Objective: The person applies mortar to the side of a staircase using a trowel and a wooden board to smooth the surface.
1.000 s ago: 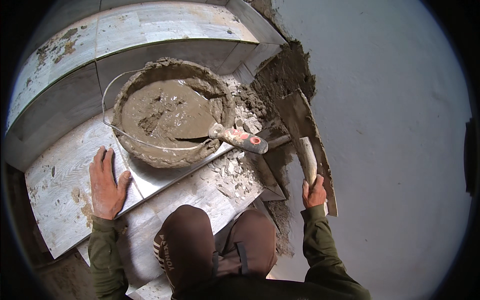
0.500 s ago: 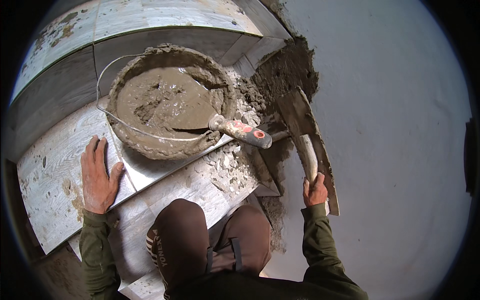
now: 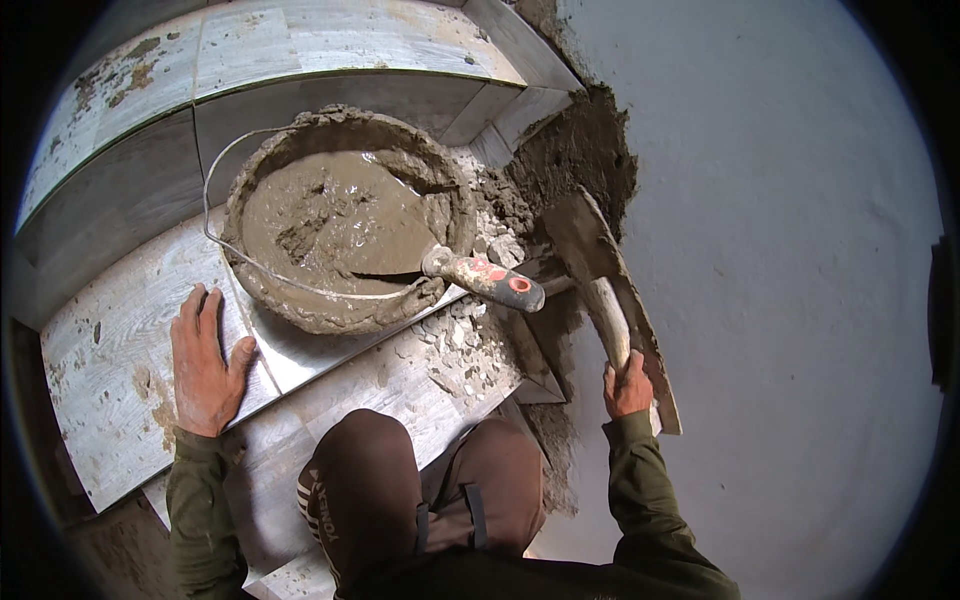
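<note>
My left hand (image 3: 208, 368) lies flat on a wood-look tiled step (image 3: 110, 330), fingers stretched out and holding nothing. My right hand (image 3: 628, 387) is closed round the pale handle of a long plastering float (image 3: 650, 350), whose mortar-smeared plate stands tilted beside the grey wall (image 3: 780, 260). Above the float's far end, dark wet mortar (image 3: 585, 145) covers the strip where wall and steps meet. Between my hands, a mortar-caked bucket (image 3: 238, 262) with a wire handle holds wet grey-brown mortar (image 3: 320, 215). A trowel (image 3: 490, 280) rests across its rim, blade in the mortar.
Crumbled debris (image 3: 465, 355) litters the step edge between the bucket and the wall. A higher tiled step (image 3: 350, 35) rises behind the bucket. My bent knees (image 3: 365, 465) are close to the lower step. Dried splashes mark the tiles.
The bucket, steps and left hand sit slightly lower and further right in the picture. The float and right hand hold nearly the same pose against the wall.
</note>
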Demonstrator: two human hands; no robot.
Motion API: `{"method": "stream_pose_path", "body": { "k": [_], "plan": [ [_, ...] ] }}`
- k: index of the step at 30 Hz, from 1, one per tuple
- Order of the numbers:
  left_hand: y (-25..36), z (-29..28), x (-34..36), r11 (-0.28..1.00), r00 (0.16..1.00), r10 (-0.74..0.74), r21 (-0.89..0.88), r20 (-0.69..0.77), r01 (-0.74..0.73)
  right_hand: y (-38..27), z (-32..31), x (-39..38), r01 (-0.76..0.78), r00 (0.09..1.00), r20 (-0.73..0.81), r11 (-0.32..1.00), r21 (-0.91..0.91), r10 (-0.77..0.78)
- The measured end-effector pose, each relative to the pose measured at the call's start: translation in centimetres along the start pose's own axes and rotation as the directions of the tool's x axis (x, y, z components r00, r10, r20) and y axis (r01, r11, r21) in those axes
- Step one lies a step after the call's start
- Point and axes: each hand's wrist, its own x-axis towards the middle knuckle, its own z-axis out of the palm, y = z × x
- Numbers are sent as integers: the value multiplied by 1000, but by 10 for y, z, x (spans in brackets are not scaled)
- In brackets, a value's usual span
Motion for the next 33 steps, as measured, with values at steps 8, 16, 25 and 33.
{"method": "stream_pose_path", "body": {
  "k": [8, 16, 25, 33],
  "plan": [
    [5, -4, 1, 1000, 1000, 15, -3, -13, -15, -8, 6, -11, -68, 997, -26, 997, 27, 68],
    [3, -5, 0, 1000, 1000, -10, -9, -6, 10, -27, 21, 3, -38, 999, -18, 997, 66, 39],
    [6, -2, 3, 1000, 1000, 15, -1, -10, -15, -26, 43, 7, -68, 995, -69, 994, 84, 74],
    [6, -4, 2, 1000, 1000, 7, -14, 6, -7, -36, 50, 6, -77, 997, 20, 995, 70, 76]
  ]
}}
